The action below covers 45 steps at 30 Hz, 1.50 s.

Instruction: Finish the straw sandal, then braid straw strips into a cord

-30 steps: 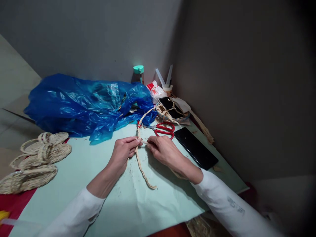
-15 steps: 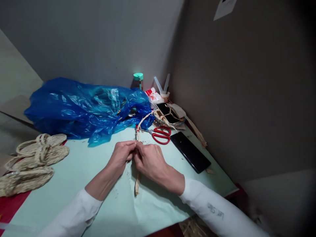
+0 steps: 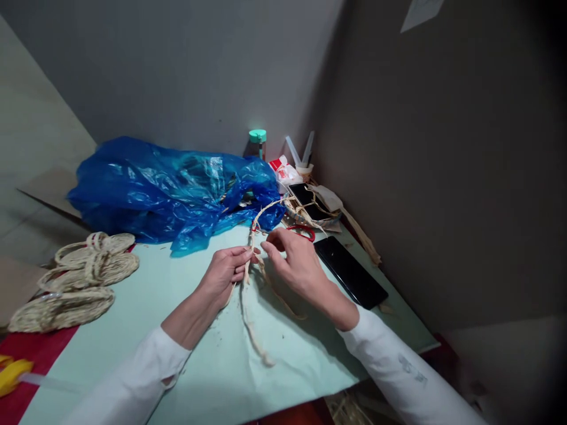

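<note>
My left hand (image 3: 221, 273) pinches a pale braid of plant fibre (image 3: 262, 214) between thumb and fingers. From the grip the braid rises and curves right toward a shallow basket, with a small red piece on it. Below my fingers, loose fibre strands (image 3: 254, 339) hang toward me and spread over the table. Just right of the braid is my right hand (image 3: 295, 260), thumb and curled fingers apart with nothing visible between them. Behind it, red-handled scissors (image 3: 309, 231) are mostly hidden.
A black phone (image 3: 352, 273) lies right of my right hand. Behind stands the basket (image 3: 333, 223) with another dark device in it. A crumpled blue plastic bag (image 3: 146, 195) fills the back left. Woven straw sandals (image 3: 66, 310) sit at the left edge, near a yellow object (image 3: 13, 375).
My right hand has come off the braid and moved right, its fingers parting. The loose strands have spread apart. My left hand keeps its pinch; the whole view has shifted slightly.
</note>
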Available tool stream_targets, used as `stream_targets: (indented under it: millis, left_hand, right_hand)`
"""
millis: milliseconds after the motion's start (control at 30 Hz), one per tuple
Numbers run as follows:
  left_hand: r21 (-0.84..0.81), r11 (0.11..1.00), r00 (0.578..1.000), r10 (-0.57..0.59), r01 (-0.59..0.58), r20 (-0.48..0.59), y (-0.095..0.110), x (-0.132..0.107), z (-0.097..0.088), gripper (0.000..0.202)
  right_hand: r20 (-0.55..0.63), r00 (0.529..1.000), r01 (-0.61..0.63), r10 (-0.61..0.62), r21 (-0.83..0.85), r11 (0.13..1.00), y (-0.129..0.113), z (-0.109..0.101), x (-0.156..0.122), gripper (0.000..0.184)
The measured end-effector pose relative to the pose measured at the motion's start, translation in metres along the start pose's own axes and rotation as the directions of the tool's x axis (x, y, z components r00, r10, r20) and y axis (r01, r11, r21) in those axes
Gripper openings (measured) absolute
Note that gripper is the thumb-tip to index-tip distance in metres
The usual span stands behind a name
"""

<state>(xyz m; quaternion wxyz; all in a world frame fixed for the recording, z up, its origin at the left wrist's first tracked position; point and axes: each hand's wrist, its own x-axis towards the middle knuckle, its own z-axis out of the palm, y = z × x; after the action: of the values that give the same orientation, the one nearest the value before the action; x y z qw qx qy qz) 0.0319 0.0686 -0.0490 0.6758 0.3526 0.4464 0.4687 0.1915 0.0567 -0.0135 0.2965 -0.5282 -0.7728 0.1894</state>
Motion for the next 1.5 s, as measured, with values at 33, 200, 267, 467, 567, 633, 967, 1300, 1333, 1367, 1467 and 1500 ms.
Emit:
stream_targets:
  millis: [33,200,267,467,567,633,967,1300,1333,1367,1467,1500]
  left_hand:
    - [0.002,1.0,1.0,-0.001,0.001,0.004,0.0,0.0,0.0,0.023]
    - [0.062,0.998,1.0,0.008,-0.008,0.001,-0.001,-0.003,0.002,0.029]
    - [0.107,0.994,0.999,0.032,-0.032,0.002,-0.001,-0.004,0.003,0.028]
    - [0.246,0.963,0.993,0.115,-0.108,-0.012,-0.004,-0.007,0.003,0.03]
    - [0.409,0.896,0.984,0.179,-0.172,0.021,-0.004,-0.008,-0.001,0.026]
    - [0.57,0.789,0.971,0.226,-0.227,0.073,-0.003,-0.009,-0.002,0.021]
    - [0.931,0.328,0.92,0.391,-0.163,0.023,0.006,-0.024,0.011,0.008]
    - [0.958,-0.174,0.892,0.359,-0.226,0.276,-0.013,-0.039,0.023,0.025]
    - [0.948,-0.204,0.889,0.343,-0.244,0.303,-0.014,-0.039,0.024,0.026]
    - [0.94,-0.22,0.886,0.333,-0.26,0.323,-0.015,-0.039,0.023,0.027]
    - [0.937,-0.149,0.867,0.356,-0.315,0.348,-0.011,-0.037,0.02,0.028]
    - [0.94,-0.083,0.854,0.396,-0.331,0.336,-0.007,-0.036,0.018,0.028]
  right_hand:
    - [0.036,0.999,-0.01,0.007,0.09,0.996,0.003,0.0,0.003,0.024]
    - [0.284,0.959,-0.135,0.023,0.382,0.914,0.012,0.022,0.01,0.023]
    - [0.239,0.971,-0.131,0.027,0.428,0.894,0.015,0.03,0.011,0.026]
    - [0.242,0.969,-0.171,0.039,0.551,0.817,0.025,0.037,0.007,0.031]
    - [0.235,0.971,-0.171,0.045,0.551,0.817,0.026,0.036,0.007,0.03]
    - [0.204,0.978,-0.144,0.043,0.511,0.847,0.025,0.036,0.007,0.031]
    - [0.013,0.994,-0.103,0.104,0.279,0.955,0.015,0.034,0.0,0.029]
    - [0.229,0.967,-0.248,0.114,0.735,0.632,0.027,0.037,0.003,0.024]
    - [0.256,0.961,-0.265,0.101,0.762,0.592,0.027,0.036,0.003,0.024]
    - [0.268,0.959,-0.272,0.093,0.776,0.569,0.027,0.035,0.004,0.023]
    - [0.245,0.966,-0.248,0.084,0.785,0.568,0.029,0.034,0.003,0.025]
    - [0.235,0.968,-0.243,0.09,0.783,0.572,0.03,0.034,0.003,0.025]
